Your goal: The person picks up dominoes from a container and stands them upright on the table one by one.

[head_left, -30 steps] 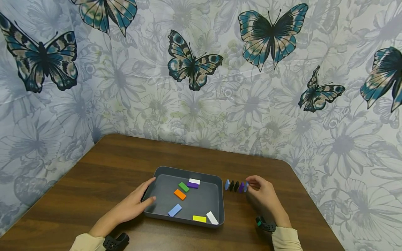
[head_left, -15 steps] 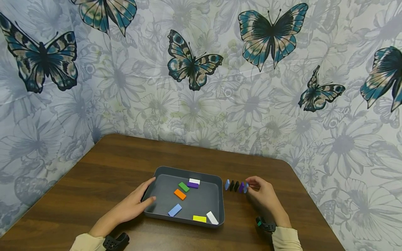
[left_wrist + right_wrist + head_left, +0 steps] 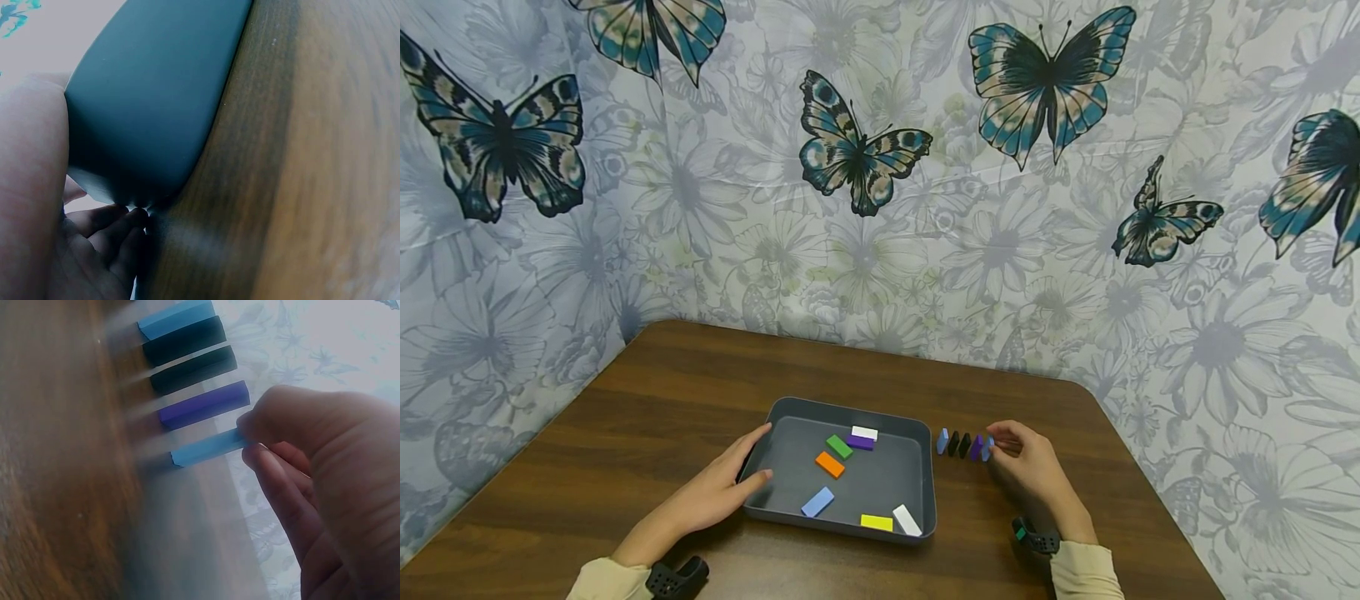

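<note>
A grey tray (image 3: pixel 925 483) sits on the brown table and holds several loose coloured blocks, among them an orange block (image 3: pixel 830 464) and a green block (image 3: pixel 839 447). My left hand (image 3: pixel 730 483) grips the tray's left rim (image 3: pixel 150 106), thumb inside, fingers under the wall. To the tray's right stands a row of upright blocks: light blue (image 3: pixel 942 441), two black, purple (image 3: pixel 203 405), and a light blue block (image 3: pixel 203 449) at the right end. My right hand (image 3: pixel 1011 446) pinches that end block, which stands on the table.
The table (image 3: pixel 662 400) fills a corner lined with butterfly-patterned sheeting. Its right edge runs close beside my right forearm. A yellow block (image 3: pixel 877 522) and a white block (image 3: pixel 907 520) lie near the tray's front wall.
</note>
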Demonstrator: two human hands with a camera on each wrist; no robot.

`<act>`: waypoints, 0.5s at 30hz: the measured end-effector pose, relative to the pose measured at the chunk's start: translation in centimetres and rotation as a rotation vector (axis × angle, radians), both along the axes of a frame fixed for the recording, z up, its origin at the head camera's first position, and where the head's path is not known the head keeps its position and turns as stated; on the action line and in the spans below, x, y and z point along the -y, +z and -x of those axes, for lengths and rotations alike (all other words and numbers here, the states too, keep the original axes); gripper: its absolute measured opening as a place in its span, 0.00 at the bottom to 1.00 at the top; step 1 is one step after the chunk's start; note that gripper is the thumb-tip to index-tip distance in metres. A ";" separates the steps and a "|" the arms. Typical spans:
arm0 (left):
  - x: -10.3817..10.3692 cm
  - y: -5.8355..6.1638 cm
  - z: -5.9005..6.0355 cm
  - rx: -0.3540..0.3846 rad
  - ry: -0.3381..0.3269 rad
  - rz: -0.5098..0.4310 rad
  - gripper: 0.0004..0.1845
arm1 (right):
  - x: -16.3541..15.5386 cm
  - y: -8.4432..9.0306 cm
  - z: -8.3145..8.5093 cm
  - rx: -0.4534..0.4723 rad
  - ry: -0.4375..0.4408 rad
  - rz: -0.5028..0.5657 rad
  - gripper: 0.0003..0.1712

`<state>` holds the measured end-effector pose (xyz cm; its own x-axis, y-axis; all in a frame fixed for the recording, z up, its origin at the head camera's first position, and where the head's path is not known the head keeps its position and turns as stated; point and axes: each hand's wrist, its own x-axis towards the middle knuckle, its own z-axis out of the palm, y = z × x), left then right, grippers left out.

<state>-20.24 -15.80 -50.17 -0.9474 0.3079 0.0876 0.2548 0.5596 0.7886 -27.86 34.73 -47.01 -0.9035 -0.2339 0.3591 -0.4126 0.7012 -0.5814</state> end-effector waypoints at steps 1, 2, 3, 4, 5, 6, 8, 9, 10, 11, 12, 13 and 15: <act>0.0 0.0 0.0 0.000 0.000 0.001 0.41 | 0.0 0.0 0.0 -0.006 0.004 -0.004 0.17; 0.0 0.0 0.0 0.000 0.000 0.001 0.41 | 0.0 0.1 0.0 -0.012 0.004 -0.005 0.18; 0.0 0.0 0.0 0.001 -0.001 0.000 0.41 | 0.0 0.1 -0.1 -0.014 0.002 -0.007 0.18; 0.0 0.0 0.0 0.002 -0.002 -0.001 0.41 | 0.0 0.2 -0.1 -0.020 0.001 -0.009 0.18; 0.0 0.0 0.0 0.002 -0.002 -0.001 0.42 | 0.0 0.2 -0.1 -0.026 0.000 -0.014 0.18; 0.0 0.0 0.0 0.002 -0.003 -0.002 0.42 | 0.0 0.3 -0.1 -0.033 0.000 -0.018 0.18; 0.0 0.0 0.0 -0.001 -0.003 -0.004 0.41 | 0.1 0.4 -0.2 -0.045 -0.004 -0.025 0.18; 0.0 0.0 0.0 -0.002 -0.003 -0.005 0.41 | 0.1 0.5 -0.2 -0.050 -0.004 -0.029 0.18; 0.0 0.0 0.0 -0.002 -0.002 -0.005 0.41 | 0.1 0.6 -0.2 -0.061 -0.001 -0.031 0.18; 0.0 0.0 0.0 -0.002 -0.001 -0.003 0.41 | 0.2 0.7 -0.3 -0.069 0.003 -0.034 0.18; 0.0 0.0 0.0 -0.003 0.000 -0.003 0.41 | 0.2 0.8 -0.3 -0.080 0.006 -0.034 0.19; 0.0 0.0 0.0 -0.002 0.000 -0.002 0.41 | 0.3 0.9 -0.3 -0.090 0.009 -0.034 0.19; 0.0 0.0 0.0 -0.001 0.001 -0.002 0.41 | 0.5 1.2 -0.3 -0.117 0.017 -0.030 0.19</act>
<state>-20.25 -15.83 -50.20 -0.9477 0.3066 0.0890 0.2548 0.5583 0.7896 -27.51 34.27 -45.81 -0.8517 -0.2609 0.4545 -0.4882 0.7101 -0.5073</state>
